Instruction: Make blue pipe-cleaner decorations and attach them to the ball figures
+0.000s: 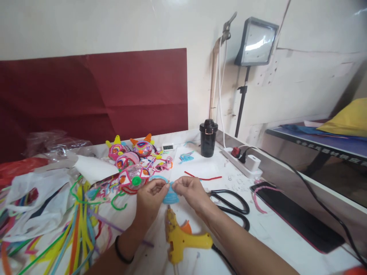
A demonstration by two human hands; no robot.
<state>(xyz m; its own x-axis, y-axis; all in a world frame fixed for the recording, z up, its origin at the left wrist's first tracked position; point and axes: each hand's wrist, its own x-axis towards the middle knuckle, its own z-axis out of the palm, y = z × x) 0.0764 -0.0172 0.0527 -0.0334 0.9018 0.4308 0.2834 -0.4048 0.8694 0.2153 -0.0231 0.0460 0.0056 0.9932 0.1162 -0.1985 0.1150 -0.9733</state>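
Both hands meet over the white table, fingers pinched around a light blue piece (171, 196) of what looks like pipe cleaner. My left hand (152, 196) grips its left side and my right hand (190, 193) its upper right. A yellow glue gun (179, 238) lies just below, its nozzle pointing at the blue piece. Black-handled scissors (233, 202) rest beside my right hand. Colourful decorated masks or faces (134, 177) are heaped behind my left hand. A red strip (203, 178) lies beyond my right hand.
Bundled pipe cleaners (78, 225) and a white bag (37, 202) cover the left side. A black cup (208, 138) stands at the back near a power strip (243, 164). On the right lie a dark phone (298, 217) and a black cable. A lamp (258, 42) stands behind.
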